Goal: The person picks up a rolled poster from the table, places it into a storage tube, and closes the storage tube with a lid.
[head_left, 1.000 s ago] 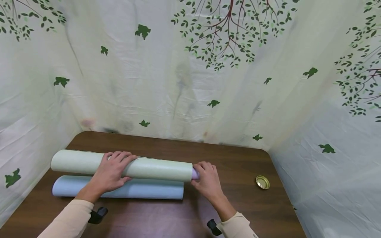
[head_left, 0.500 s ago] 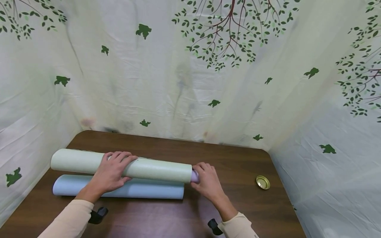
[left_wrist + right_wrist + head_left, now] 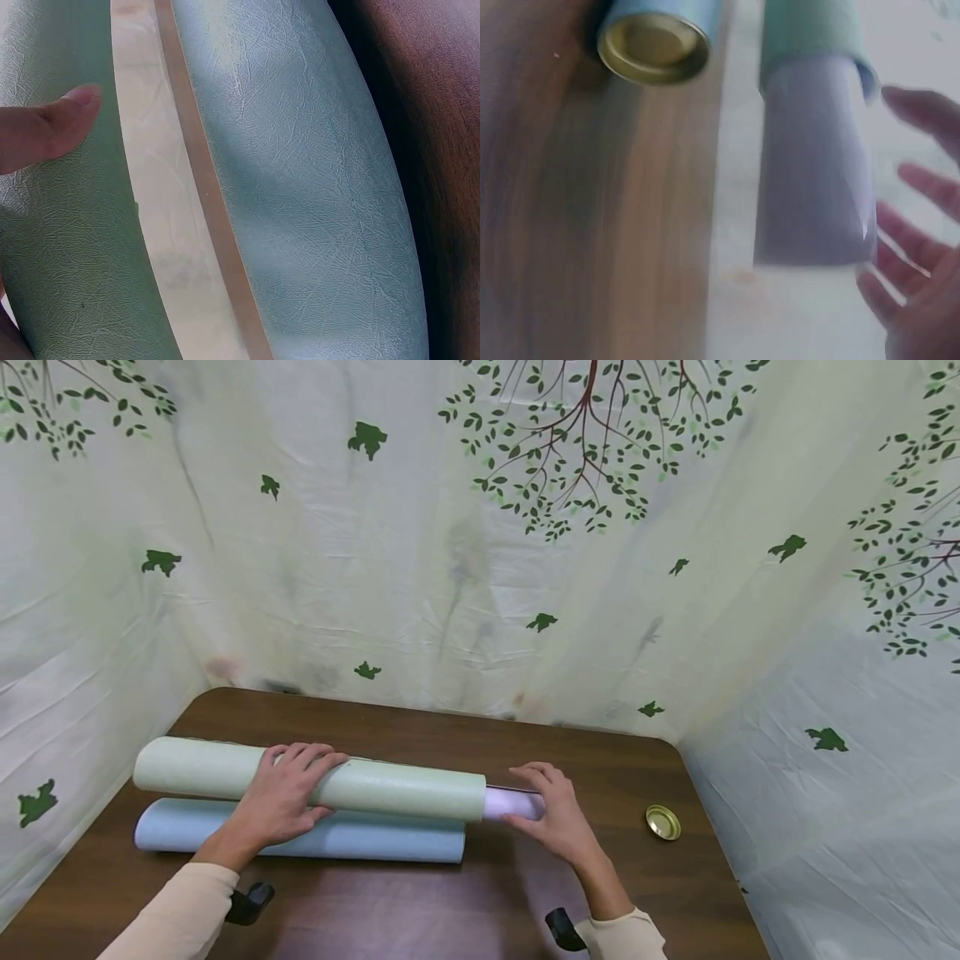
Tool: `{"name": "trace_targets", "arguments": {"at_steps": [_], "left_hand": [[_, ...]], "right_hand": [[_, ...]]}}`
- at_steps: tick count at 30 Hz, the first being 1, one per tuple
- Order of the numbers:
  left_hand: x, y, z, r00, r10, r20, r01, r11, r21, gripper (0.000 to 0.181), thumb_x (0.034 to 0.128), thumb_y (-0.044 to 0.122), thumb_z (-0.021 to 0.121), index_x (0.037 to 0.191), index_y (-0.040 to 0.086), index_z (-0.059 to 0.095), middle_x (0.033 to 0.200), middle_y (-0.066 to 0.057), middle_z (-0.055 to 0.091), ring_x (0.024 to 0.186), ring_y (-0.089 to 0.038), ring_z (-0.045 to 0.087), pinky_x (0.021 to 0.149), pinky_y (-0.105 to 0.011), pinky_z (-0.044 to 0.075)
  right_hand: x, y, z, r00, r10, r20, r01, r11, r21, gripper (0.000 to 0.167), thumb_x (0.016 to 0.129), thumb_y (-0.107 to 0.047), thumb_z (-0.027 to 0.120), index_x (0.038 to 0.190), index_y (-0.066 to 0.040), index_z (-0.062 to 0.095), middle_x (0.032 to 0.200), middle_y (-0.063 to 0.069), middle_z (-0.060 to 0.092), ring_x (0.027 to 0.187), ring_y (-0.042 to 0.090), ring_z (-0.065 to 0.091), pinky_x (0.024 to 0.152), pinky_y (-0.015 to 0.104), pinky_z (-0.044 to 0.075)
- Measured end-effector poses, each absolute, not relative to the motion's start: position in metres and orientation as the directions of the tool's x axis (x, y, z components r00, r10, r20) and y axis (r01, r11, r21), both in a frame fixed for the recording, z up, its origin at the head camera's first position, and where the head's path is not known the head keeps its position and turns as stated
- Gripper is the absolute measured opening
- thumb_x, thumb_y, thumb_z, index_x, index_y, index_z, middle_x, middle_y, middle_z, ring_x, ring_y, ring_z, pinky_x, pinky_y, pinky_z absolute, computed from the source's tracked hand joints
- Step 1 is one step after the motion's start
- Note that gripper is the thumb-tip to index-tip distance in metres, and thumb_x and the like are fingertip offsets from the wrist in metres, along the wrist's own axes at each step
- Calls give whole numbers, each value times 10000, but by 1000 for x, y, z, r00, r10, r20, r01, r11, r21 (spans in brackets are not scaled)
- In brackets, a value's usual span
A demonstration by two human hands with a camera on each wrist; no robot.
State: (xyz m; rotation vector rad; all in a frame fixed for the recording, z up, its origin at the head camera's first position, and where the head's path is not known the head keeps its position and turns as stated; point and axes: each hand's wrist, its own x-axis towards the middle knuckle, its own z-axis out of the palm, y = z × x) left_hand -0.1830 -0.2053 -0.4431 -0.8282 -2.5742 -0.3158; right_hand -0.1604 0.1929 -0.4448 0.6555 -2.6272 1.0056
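Observation:
A pale green tube [image 3: 420, 791] lies level above the table, and my left hand [image 3: 285, 789] grips it from above. The left thumb [image 3: 71, 120] presses on its textured side in the left wrist view. Out of the tube's right end sticks a smooth pale purple roll [image 3: 814, 172]. My right hand [image 3: 557, 810] is at the roll's outer end, thumb below and fingers above it. In the right wrist view its fingers [image 3: 915, 232] are spread alongside the roll, blurred, without wrapping it. A light blue tube [image 3: 375, 837] rests on the table nearer me.
The blue tube has a recessed gold end cap [image 3: 652, 45]. A round gold lid [image 3: 663, 822] lies on the right side of the brown wooden table [image 3: 600, 877]. White sheeting [image 3: 420, 568] with printed leaves surrounds the table's back and sides.
The purple roll has slid farther out of the green tube to the right. My right hand has moved right and its fingers have spread. My left hand keeps its grip.

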Motion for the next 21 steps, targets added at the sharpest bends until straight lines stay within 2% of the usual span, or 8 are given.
{"name": "trace_targets", "arguments": {"at_steps": [3,5,9,11,13,19,21], "left_hand": [[-183,-205,-442,-738,501,451,595,799,86,712,559,227,915,1192,126,606,1142,-101,587,1046,-338,526,869,-607,334],[-183,-205,-442,-741,500,447,593,801,87,711,561,228,914,1192,126,604,1144,-102,586,1047,-340,526,871,-609,334],[-183,-205,-442,-746,500,441,590,803,88,712,564,237,913,1196,129,603,1149,-102,584,1051,-339,525,875,-610,331],[-183,-205,-442,-748,498,439,588,804,90,710,566,234,912,1197,130,604,1151,-104,585,1053,-340,524,876,-611,330],[-183,-206,-443,-745,497,445,589,803,89,711,561,235,913,1194,131,607,1150,-103,587,1053,-338,525,876,-610,328],[-183,-206,-443,-744,496,447,587,805,85,711,563,238,912,1195,129,606,1152,-102,586,1055,-337,525,874,-609,330],[-181,-207,-443,-747,494,444,585,806,87,708,564,236,910,1193,128,604,1152,-103,585,1055,-337,524,872,-609,331]], "right_hand": [[-161,210,-450,-874,-289,390,-485,560,-672,545,733,-205,845,1228,-146,624,1224,29,568,1144,260,526,931,463,421],[-160,221,-457,-876,-272,399,-482,461,-745,522,761,-141,820,1239,-114,612,1243,47,569,1152,258,530,945,394,428],[-158,237,-475,-886,-235,400,-443,173,-880,502,802,60,723,1267,81,534,1269,109,568,1124,234,570,940,306,459],[-157,243,-483,-890,-234,391,-407,18,-913,500,812,126,671,1268,173,470,1276,122,574,1120,215,588,937,336,481],[-157,246,-490,-889,-245,387,-376,-93,-922,494,830,149,632,1270,219,418,1281,112,581,1124,208,595,934,344,489],[-160,250,-503,-890,-266,370,-334,-170,-927,468,857,142,599,1280,212,411,1299,232,551,1159,214,582,924,303,490],[-161,250,-506,-896,-279,346,-304,-185,-935,464,865,130,597,1287,198,417,1305,195,561,1171,213,574,919,297,491]]}}
